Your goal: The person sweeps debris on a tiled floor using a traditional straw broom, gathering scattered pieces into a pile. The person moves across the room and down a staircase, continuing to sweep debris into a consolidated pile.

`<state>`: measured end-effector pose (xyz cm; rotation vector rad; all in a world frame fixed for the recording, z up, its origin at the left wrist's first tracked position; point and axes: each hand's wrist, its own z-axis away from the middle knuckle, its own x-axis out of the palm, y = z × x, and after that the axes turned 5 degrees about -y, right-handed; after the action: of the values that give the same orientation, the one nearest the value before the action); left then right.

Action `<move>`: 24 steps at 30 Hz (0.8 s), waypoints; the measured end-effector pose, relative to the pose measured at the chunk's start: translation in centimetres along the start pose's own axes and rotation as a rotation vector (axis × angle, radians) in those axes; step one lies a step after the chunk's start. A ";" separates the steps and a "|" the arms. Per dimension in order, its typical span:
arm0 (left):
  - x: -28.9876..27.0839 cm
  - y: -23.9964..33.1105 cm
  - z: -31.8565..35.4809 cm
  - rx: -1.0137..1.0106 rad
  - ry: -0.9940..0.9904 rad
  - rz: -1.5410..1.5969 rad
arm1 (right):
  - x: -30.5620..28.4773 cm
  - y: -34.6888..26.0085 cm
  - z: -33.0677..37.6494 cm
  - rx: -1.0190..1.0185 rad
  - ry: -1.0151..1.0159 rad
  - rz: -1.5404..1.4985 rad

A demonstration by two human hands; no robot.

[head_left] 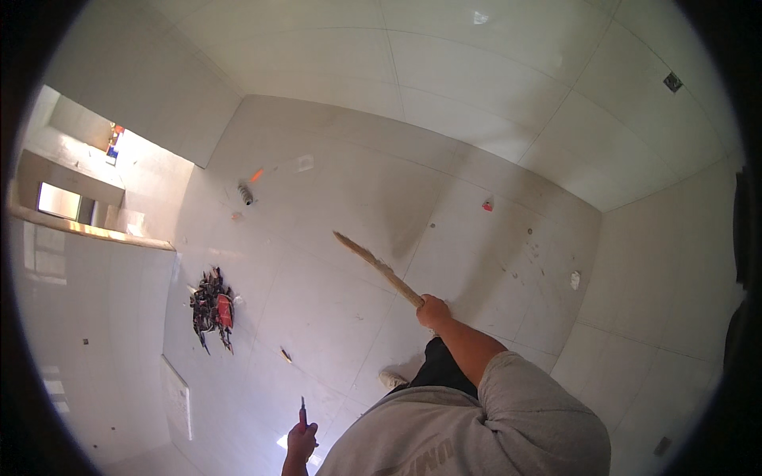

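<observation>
My right hand (433, 312) is closed around the near end of a long, rough wooden strip (377, 266). The strip tilts away to the far left above the pale tiled floor, and its far tip looks ragged. Lower down and to the left, my left hand (302, 439) grips a small tool with a red handle (302, 414). A thin dark tip points up from that handle; its exact kind is too small to make out. Beyond the left hand, a short slim object (286, 355) lies on the floor.
A heap of dark tools with a red item (213, 311) lies on the floor at left. Farther off are a grey ribbed coil (245, 193), an orange scrap (256, 174) and a small red object (487, 205). A white lump (575, 280) lies by the right wall. A doorway opens at far left.
</observation>
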<state>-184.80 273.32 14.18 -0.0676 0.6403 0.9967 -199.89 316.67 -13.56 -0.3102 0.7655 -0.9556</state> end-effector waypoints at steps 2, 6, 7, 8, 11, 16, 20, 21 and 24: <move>-0.5 -4.0 -1.3 -0.013 0.025 0.144 | -0.9 -1.3 1.8 0.032 0.136 0.016; -0.4 -13.6 -2.7 -0.075 0.019 0.034 | -5.7 1.3 0.6 0.148 0.364 0.097; -0.1 -17.8 -3.5 -0.086 -0.015 -0.065 | -7.4 3.3 -1.0 0.196 0.478 0.111; 0.1 -20.0 -3.9 -0.041 -0.012 -0.180 | -8.9 7.0 -3.9 0.269 0.518 0.089; 2.9 -25.4 -3.8 0.066 -0.049 -0.550 | -16.5 11.3 -8.2 0.345 0.442 0.258; 4.8 -19.8 0.4 -0.103 -0.069 -0.290 | -20.0 20.5 -13.7 0.545 0.231 0.152; 3.7 -10.9 5.3 -0.440 0.014 0.319 | -11.6 9.6 -10.2 0.220 0.108 0.372; 2.8 -10.4 3.4 -0.385 -0.022 0.312 | -8.6 14.5 -11.8 0.093 0.187 0.567; 2.3 -11.7 2.5 -0.346 0.001 0.420 | 1.0 4.4 -11.3 0.273 -0.182 0.259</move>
<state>-173.37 269.42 12.32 -0.2458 0.4849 1.5077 -204.83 319.23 -24.41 -0.0557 0.4869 -0.7633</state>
